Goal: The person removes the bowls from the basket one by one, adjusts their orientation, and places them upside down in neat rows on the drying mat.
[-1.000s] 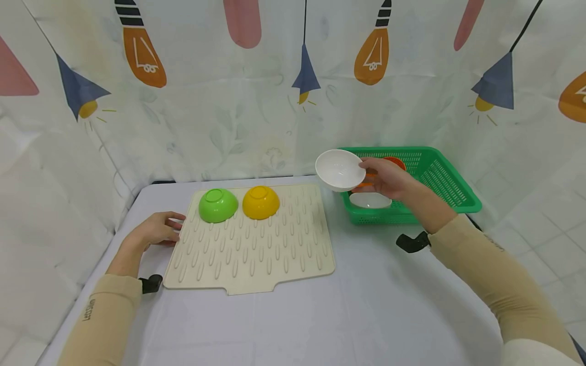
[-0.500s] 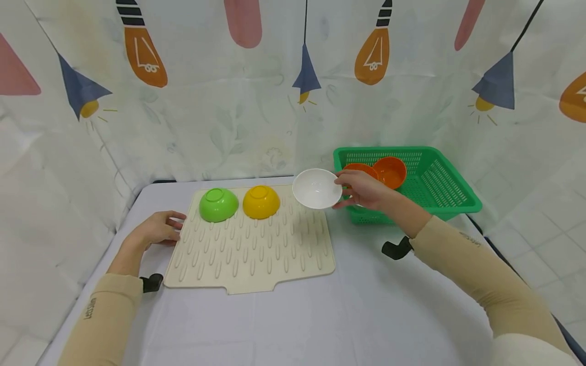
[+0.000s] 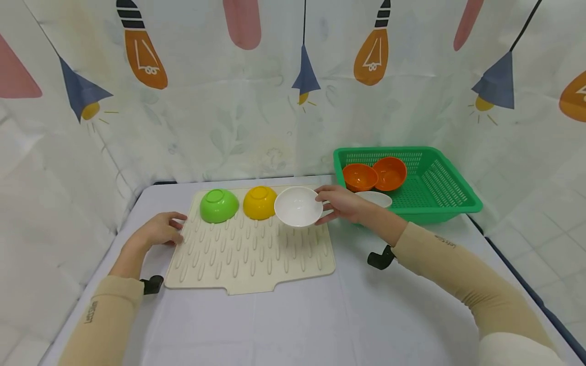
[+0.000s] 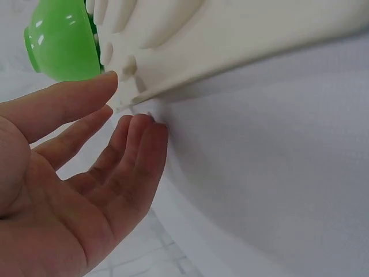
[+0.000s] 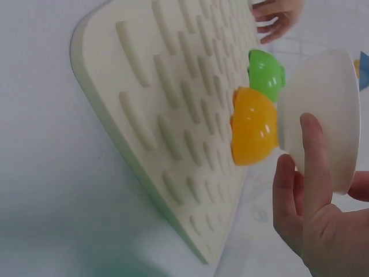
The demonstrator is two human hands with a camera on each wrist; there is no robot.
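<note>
Head view: the bench [image 3: 293, 328] bore a mat [image 3: 257, 258]; above it, the white bowl [image 3: 298, 206] seemed light, stiff, slick, best held at its rim, where the right hand [image 3: 340, 202] pinched it. The left hand [image 3: 159, 229] lay loose beside the mat.

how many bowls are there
6: green bowl and yellow bowl on the mat; white bowl in the right hand; two orange bowls and another white bowl in the basket, where more may hide.

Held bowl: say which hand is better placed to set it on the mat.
Right, likely: the right hand grips the white bowl over the mat, while the left hand, holding nothing, is by the mat's left edge.
</note>
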